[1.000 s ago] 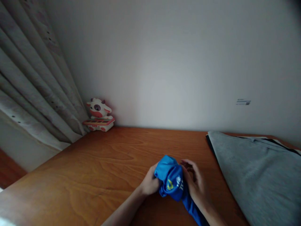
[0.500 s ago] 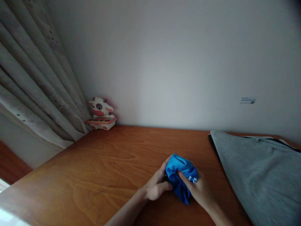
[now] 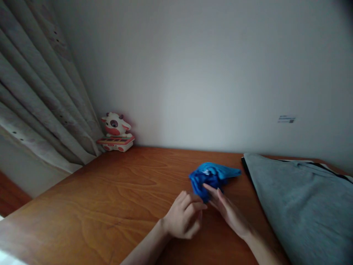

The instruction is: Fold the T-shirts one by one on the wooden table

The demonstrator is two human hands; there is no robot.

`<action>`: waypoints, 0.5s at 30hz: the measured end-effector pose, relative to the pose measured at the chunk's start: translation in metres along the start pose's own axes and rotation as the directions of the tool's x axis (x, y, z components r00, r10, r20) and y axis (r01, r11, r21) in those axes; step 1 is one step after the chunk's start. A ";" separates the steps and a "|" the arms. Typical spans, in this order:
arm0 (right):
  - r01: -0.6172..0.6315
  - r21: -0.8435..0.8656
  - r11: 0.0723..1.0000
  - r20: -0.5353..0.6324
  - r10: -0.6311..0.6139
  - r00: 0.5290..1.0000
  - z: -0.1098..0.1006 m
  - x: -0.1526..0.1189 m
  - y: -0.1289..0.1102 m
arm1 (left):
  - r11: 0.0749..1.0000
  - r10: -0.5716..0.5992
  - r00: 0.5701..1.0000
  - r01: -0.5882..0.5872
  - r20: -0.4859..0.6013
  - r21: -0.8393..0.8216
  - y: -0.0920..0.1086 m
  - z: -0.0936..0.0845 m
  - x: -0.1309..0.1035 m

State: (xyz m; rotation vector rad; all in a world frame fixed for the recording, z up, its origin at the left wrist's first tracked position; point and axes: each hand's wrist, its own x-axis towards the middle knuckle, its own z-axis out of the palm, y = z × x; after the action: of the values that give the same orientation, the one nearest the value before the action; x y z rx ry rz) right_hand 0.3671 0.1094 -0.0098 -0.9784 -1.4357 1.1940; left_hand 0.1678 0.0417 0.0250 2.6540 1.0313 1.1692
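A crumpled piece of blue fabric (image 3: 212,173), light blue on top and darker below with a small white print, lies bunched on the wooden surface. Its kind of garment cannot be made out. My left hand (image 3: 185,215) is closed, its fingers curled beside the fabric's lower edge; whether any cloth is inside them is hidden. With fingers stretched out, my right hand (image 3: 227,211) reaches over the near side of the fabric, the fingertips in front of the dark blue folds. Motion blurs the fabric and the hands slightly.
Grey folded cloth (image 3: 292,198) lies on the right, over black and white layers. A toy cow with a keyboard (image 3: 116,132) stands at the far left corner by a pale curtain (image 3: 41,84). A wall (image 3: 187,73) with a small label (image 3: 286,119) borders the wooden surface (image 3: 116,195).
The blue fabric, held between both hands before, has spread out farther away and to the right. My left hand has curled its fingers; my right hand has straightened and no longer grips it.
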 end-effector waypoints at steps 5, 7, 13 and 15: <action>-0.148 0.147 0.978 0.228 0.112 0.967 0.002 -0.004 -0.015 | 0.998 -0.004 1.000 0.003 0.019 0.064 -0.001 -0.002 0.001; -0.145 0.099 0.984 0.085 0.137 0.987 -0.004 -0.001 -0.013 | 0.989 -0.100 0.994 0.095 0.039 0.110 -0.006 -0.003 0.001; -0.124 0.124 0.984 -0.063 0.133 0.989 -0.008 0.005 -0.002 | 0.906 -0.375 0.927 0.363 0.016 0.218 -0.035 -0.006 -0.002; -0.107 0.113 0.988 -0.050 0.113 0.992 -0.006 0.004 -0.002 | 0.858 -0.436 0.900 0.410 0.019 0.309 -0.053 -0.011 -0.005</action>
State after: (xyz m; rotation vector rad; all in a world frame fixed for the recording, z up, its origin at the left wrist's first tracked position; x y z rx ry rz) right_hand 0.3724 0.1144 -0.0068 -1.0180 -1.2716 1.3019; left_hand 0.1286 0.0777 0.0127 2.4448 1.7843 0.8494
